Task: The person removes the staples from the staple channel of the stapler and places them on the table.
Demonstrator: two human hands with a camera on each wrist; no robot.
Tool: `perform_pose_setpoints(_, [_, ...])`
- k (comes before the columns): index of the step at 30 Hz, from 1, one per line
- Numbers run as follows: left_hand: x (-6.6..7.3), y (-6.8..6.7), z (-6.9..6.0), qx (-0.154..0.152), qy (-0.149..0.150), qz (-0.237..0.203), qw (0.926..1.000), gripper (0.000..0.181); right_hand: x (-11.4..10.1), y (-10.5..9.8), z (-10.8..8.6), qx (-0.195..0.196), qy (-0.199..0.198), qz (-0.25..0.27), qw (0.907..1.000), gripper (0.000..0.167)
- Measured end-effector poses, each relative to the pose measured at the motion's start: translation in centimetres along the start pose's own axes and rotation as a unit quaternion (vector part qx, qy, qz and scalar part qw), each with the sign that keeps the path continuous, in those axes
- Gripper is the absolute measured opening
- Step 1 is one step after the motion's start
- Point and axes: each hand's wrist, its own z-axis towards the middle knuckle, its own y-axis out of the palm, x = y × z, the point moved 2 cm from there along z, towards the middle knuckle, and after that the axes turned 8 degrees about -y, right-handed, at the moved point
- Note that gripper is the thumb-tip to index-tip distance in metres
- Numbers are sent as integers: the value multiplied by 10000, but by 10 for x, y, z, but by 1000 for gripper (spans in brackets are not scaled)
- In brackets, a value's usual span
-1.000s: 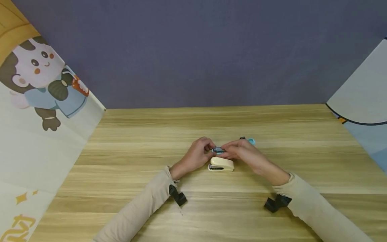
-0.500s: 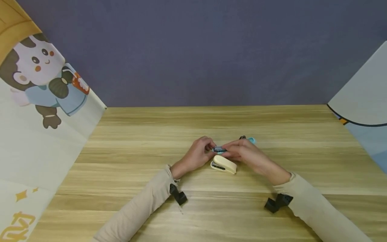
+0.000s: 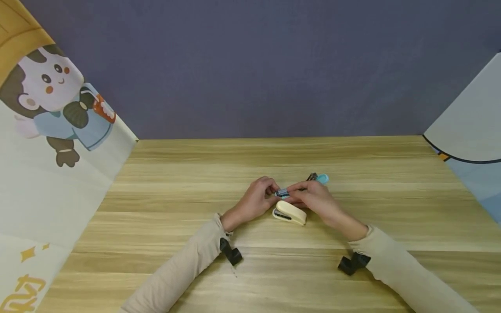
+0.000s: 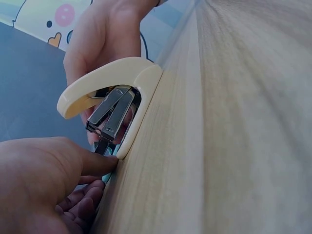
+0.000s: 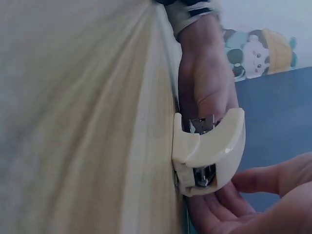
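Both hands meet over a small blue and metal stapler part [image 3: 282,193] lying low on the table. My left hand [image 3: 256,199] pinches its left end between thumb and finger. At its right end are the thumb and fingers of my right hand [image 3: 318,202], pinching it. A cream stapler [image 3: 291,213] rests on the table just in front of the hands; in the left wrist view the cream stapler [image 4: 109,80] hides part of the blue piece. Beyond my right hand lies a light blue piece [image 3: 322,178] with a dark metal part [image 3: 312,177].
The wooden table [image 3: 195,174] runs back to a dark blue-grey panel [image 3: 250,69]. A wall with a cartoon figure [image 3: 58,95] stands on the left, and another printed wall [image 3: 469,121] on the right. Black camera mounts sit at both wrists.
The cream stapler has turned and shifted slightly toward the right and front. My right hand has moved a little left, uncovering more of the light blue piece and dark metal part behind it.
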Motion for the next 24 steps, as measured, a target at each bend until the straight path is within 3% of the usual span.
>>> perform_pose_setpoints(4, [1, 0, 0, -7, 46, -8, 10000, 10, -2, 1, 2, 145, -232, -1043, 9942, 30])
perform_pose_setpoints(10, [0, 1, -2, 12, 154, 1, 9999, 10, -5, 8, 5, 469, -724, -2285, 9697, 19])
perform_pose_setpoints(16, [0, 0, -2, 56, 191, 81, 9998, 9, -3, 12, 5, 675, -882, -2476, 9625, 15])
perform_pose_setpoints(24, [0, 2, -1, 6, 136, 108, 9998, 9, -2, 12, 3, 791, -934, -2317, 9651, 14])
